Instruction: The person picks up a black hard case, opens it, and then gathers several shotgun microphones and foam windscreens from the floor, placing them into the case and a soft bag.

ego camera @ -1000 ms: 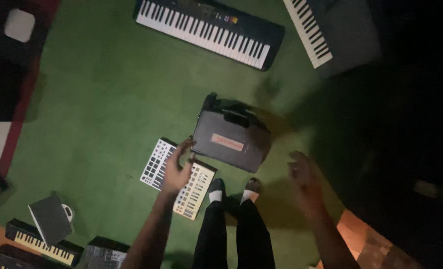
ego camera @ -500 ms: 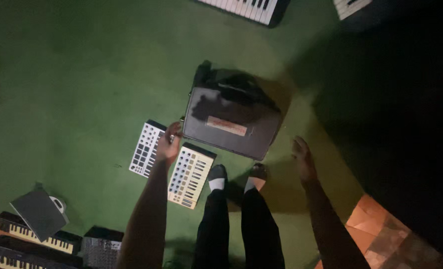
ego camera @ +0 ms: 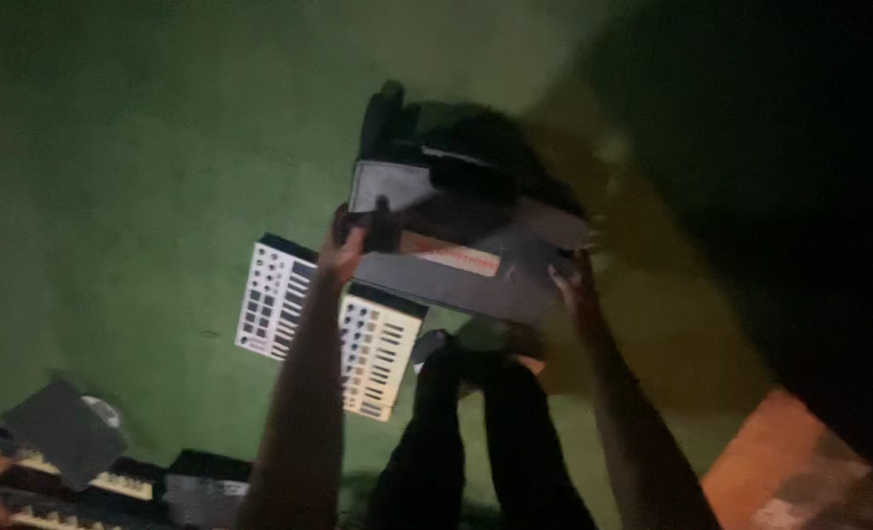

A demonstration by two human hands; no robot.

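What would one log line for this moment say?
left hand: on grey case left edge | right hand: on its right corner | white pad controllers beside, green carpet

Pretty dark and blurry, but both hands are on the grey case (ego camera: pixel 456 265): left hand (ego camera: pixel 343 245) at its left edge, right hand (ego camera: pixel 569 285) at the right. White pad controller (ego camera: pixel 279 299) sits on green carpet (ego camera: pixel 142 177) just left.

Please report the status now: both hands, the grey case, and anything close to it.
Left hand on near-left corner of grey case; right hand on its near-right edge. Grip unclear, picture blurred. Two white pad controllers lie on green carpet beside case.
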